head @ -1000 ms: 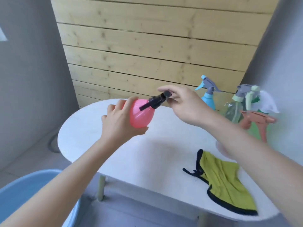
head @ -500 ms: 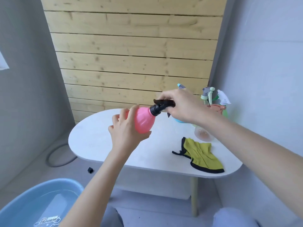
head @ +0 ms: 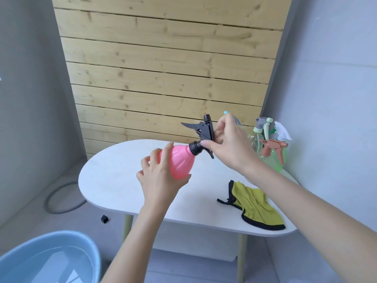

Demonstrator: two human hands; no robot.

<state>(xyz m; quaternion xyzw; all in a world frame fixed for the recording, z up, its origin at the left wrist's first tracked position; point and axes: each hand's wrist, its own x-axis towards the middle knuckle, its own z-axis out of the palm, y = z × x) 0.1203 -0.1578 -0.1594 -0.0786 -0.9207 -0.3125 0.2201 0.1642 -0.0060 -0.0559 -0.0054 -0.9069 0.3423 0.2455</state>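
The left hand (head: 161,180) grips the pink spray bottle (head: 180,162) above the table (head: 114,180), neck toward two o'clock. The right hand (head: 230,146) pinches its black trigger head (head: 206,131). Hold the body steady and twist at the collar (head: 194,148).

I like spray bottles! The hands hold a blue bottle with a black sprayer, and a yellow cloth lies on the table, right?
Not blue: the head view shows the left hand gripping a pink bottle, the right hand its black sprayer. The yellow cloth lies on the table.
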